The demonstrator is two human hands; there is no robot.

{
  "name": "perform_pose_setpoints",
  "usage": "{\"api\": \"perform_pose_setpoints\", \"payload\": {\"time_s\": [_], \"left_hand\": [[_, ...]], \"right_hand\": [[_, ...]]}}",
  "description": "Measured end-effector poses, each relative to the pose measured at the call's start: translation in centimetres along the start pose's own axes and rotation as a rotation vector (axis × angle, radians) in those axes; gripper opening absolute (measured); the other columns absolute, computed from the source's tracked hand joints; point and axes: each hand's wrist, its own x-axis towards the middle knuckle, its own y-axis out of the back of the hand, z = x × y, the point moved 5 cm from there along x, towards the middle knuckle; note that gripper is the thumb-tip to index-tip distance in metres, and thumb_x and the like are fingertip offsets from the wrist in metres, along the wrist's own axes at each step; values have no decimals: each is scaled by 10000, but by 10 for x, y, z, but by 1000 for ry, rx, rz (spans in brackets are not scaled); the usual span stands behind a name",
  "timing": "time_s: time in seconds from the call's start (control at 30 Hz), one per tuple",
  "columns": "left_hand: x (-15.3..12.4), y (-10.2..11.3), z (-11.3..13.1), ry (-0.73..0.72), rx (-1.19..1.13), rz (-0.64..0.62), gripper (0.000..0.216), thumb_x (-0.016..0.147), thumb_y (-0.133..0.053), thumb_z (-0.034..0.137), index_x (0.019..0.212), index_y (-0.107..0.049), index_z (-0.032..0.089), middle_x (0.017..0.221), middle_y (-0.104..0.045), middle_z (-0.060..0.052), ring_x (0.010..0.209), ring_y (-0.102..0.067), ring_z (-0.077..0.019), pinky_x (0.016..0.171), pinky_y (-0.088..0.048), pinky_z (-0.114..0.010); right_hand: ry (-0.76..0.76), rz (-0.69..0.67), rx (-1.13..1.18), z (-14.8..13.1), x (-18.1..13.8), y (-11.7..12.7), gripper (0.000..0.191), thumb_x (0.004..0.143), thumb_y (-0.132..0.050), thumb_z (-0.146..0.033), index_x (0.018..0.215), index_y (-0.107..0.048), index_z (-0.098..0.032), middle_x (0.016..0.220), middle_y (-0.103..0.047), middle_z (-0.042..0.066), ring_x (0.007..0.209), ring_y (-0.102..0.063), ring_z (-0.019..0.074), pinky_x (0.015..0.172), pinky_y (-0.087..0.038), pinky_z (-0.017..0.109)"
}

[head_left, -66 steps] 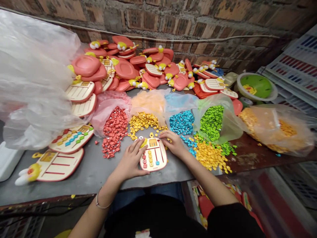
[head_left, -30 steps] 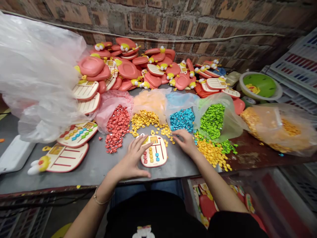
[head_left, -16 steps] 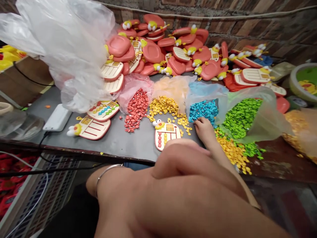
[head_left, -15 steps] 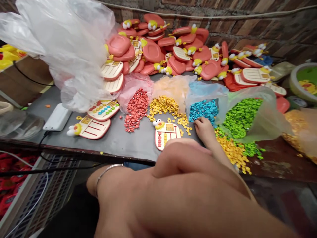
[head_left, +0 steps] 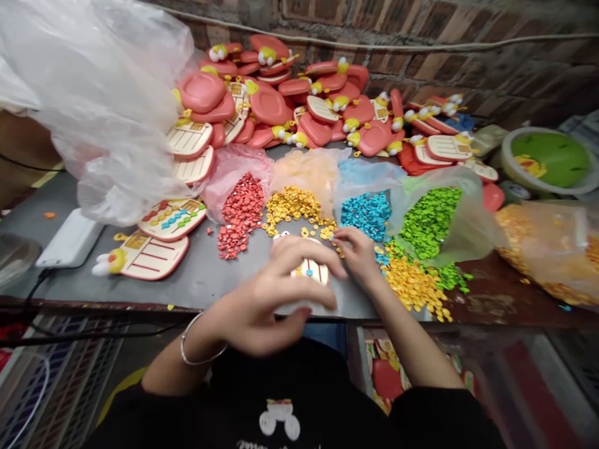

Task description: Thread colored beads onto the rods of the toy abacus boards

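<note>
A cream toy board with a red rim lies on the table, mostly covered by my left hand. That hand is raised close to the camera, fingers spread and curved over the board, with nothing seen in it. One blue bead shows on the board. Just right of the board is my right hand, thumb and forefinger pinched on a small blue bead. Beyond it lie heaps of red beads, yellow beads, blue beads and green beads, spilling from plastic bags.
Two toy boards lie at left beside a white power bank. Many red-backed boards are piled against the brick wall. Loose yellow beads are at right, near a green-and-white basin. A clear plastic bag hangs at upper left.
My right hand has moved left from the blue heap to beside the board. My left hand, which filled the lower view, now appears smaller above the board. The camera view has shifted.
</note>
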Motion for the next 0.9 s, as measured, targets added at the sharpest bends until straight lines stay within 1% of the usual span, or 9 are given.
{"api": "perform_pose_setpoints", "payload": {"time_s": [0.1, 0.17, 0.27, 0.47, 0.6, 0.7, 0.77, 0.8, 0.9], "left_hand": [[67, -12, 5, -61, 9, 1, 780, 756, -626, 623, 1422, -402, 282, 1502, -356, -70, 1406, -227, -384, 1143, -194, -607], [104, -24, 9, -114, 23, -23, 806, 736, -635, 642, 1412, -410, 267, 1531, -312, -80, 1415, -204, -383, 1149, -165, -590], [134, -41, 7, -154, 88, -94, 925, 664, -655, 713, 1400, -415, 207, 1559, -253, -139, 1419, -194, -393, 1146, -128, -582], [132, -52, -5, -146, 165, -99, 1055, 604, -650, 769, 1428, -383, 167, 1550, -276, -175, 1411, -230, -392, 1144, -102, -540], [132, -55, -6, -154, 179, -102, 1088, 600, -655, 766, 1453, -351, 164, 1554, -273, -173, 1412, -235, -385, 1146, -88, -524], [132, -56, -7, -166, 171, -75, 1085, 612, -638, 775, 1467, -330, 181, 1554, -275, -163, 1408, -240, -387, 1147, -88, -522], [132, -57, -8, -176, 162, -65, 1082, 616, -624, 788, 1466, -334, 184, 1553, -274, -166, 1403, -241, -395, 1146, -95, -529], [132, -57, -9, -180, 158, -64, 1081, 616, -624, 789, 1465, -335, 185, 1553, -272, -167, 1401, -242, -398, 1145, -100, -533], [132, -58, -11, -192, 149, -65, 1083, 613, -634, 782, 1469, -327, 193, 1551, -275, -166, 1397, -243, -403, 1144, -102, -546]], "right_hand": [[86, -145, 28, -8, 0, -30, 98, 908, -548, -199, 856, -631, -205, 927, -685, 67, 903, -632, 208, 836, -508, 367], [116, -183, -7, -6, 1, -43, 141, 913, -526, -176, 820, -627, -206, 897, -679, 65, 880, -621, 207, 812, -508, 365], [113, -181, -64, -2, 0, -44, 179, 902, -530, -157, 753, -617, -203, 846, -665, 66, 851, -600, 214, 790, -497, 372], [10, -264, 87, -3, -17, -41, 54, 882, -600, -183, 863, -650, -193, 859, -674, 54, 802, -619, 188, 730, -504, 315], [-58, -247, 146, -9, -17, -48, 114, 851, -657, -204, 964, -671, -195, 872, -709, 54, 794, -644, 189, 741, -512, 322], [-20, -405, 231, -14, -16, -46, 164, 804, -730, -258, 952, -691, -200, 862, -723, 46, 840, -655, 195, 791, -515, 331], [-15, -474, 284, -9, -16, -33, 174, 805, -732, -296, 947, -699, -201, 878, -727, 46, 865, -660, 196, 803, -516, 328], [-43, -431, 268, -2, -14, -22, 157, 829, -705, -302, 950, -700, -202, 883, -725, 47, 857, -660, 194, 790, -518, 326], [-138, -111, 18, 28, -2, 11, 128, 894, -605, -253, 979, -690, -209, 916, -701, 61, 842, -640, 203, 772, -515, 351]]}}
